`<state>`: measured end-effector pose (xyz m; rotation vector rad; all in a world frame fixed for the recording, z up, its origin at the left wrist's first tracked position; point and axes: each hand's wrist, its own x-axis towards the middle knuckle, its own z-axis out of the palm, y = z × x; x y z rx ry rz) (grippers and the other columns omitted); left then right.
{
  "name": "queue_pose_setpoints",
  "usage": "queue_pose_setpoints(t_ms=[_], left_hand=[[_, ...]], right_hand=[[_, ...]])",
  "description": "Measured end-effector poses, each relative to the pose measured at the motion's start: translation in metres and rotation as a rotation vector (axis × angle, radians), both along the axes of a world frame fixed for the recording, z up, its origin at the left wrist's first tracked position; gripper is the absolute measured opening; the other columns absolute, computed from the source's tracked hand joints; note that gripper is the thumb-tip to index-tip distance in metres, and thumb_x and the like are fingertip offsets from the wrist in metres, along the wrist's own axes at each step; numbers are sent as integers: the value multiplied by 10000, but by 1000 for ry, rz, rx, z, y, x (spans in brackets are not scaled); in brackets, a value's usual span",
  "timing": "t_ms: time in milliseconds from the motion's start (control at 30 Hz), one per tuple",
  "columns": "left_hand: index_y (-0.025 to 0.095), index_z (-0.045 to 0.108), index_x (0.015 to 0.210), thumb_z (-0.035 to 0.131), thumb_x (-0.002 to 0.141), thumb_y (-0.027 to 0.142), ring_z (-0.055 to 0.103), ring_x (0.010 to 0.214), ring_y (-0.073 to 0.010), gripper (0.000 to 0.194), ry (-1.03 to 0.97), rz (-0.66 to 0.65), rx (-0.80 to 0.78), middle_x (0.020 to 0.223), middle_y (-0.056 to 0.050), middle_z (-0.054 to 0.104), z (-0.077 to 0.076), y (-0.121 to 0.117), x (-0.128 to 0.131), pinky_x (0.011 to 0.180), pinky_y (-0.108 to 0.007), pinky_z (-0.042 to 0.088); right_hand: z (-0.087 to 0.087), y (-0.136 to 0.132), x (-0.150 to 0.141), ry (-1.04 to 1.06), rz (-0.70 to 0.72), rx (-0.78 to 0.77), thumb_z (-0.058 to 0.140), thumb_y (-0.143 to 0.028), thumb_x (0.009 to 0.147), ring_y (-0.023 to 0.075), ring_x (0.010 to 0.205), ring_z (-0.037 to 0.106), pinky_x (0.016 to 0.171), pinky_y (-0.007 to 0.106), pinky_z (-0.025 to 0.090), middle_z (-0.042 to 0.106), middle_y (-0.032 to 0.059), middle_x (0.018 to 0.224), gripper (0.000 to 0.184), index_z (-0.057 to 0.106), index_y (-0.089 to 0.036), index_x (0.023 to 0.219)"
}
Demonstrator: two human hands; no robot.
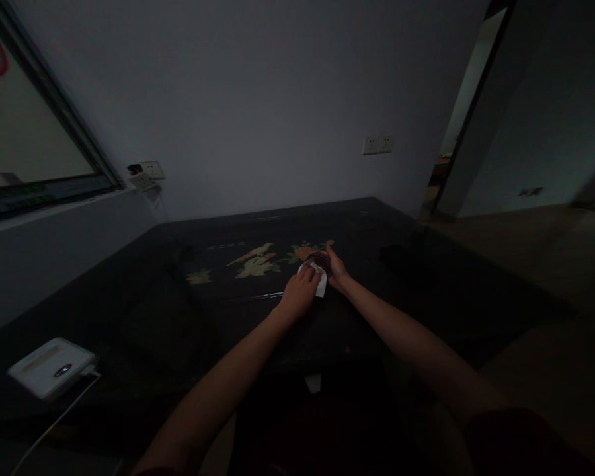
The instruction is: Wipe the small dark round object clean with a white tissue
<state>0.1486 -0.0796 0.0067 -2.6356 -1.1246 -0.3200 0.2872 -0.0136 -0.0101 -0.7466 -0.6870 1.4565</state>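
Observation:
My left hand (301,289) is closed on a white tissue (322,285), pressing it against a small dark brown round object (320,260). Around the right side of that object wraps my right hand (336,268), its thumb pointing up. Both hands meet just above the dark table (268,327), near its inlaid bird and flower picture (254,262). Dim light and the fingers hide most of the brown object, so its kind is unclear.
A white box-shaped device (54,367) with a white cable (54,423) lies at the table's left. Wall sockets (377,145) sit behind the table, with another socket and plug (149,173) near the window. A doorway (469,92) stands at the right.

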Motion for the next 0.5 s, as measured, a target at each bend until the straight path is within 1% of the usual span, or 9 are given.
queue_pose_setpoints(t_ms=[67,167,267,367,500], left_hand=[[151,443,1321,382,917,128,457,1266,-262,409,-12,-6,-32,1315,-160,513,1,-1,1,936,-375,490],[155,438,1320,391,892,98,466,1248,-257,435,-80,-26,-121,1301,-142,524,0,-2,2,958,-383,482],[143,444,1313,413,828,48,459,1262,-245,495,-240,-68,-239,1322,-149,515,-4,2,2,1015,-393,447],[108,425,1331,415,778,27,466,1273,-236,559,-404,-127,-350,1344,-174,511,-11,8,1,1088,-418,379],[90,413,1348,395,810,69,470,1289,-237,538,-520,-167,-427,1376,-182,504,-15,12,0,1110,-430,349]], right_hand=[[2,-1,0,8,-4,-16,461,-519,907,152,563,638,608,259,483,702,16,601,448,676,-201,677],[5,-4,-1,7,1,-33,431,-494,927,151,555,633,610,259,484,703,26,603,468,669,-193,659],[7,-6,-1,-15,31,-31,377,-490,946,166,560,638,619,275,494,693,42,581,510,672,-186,661],[8,-6,-2,0,37,-22,331,-471,964,168,559,640,636,287,506,689,47,576,538,670,-186,658],[7,-6,0,-5,49,-19,349,-485,956,169,576,649,659,295,516,694,43,597,523,672,-187,673]])
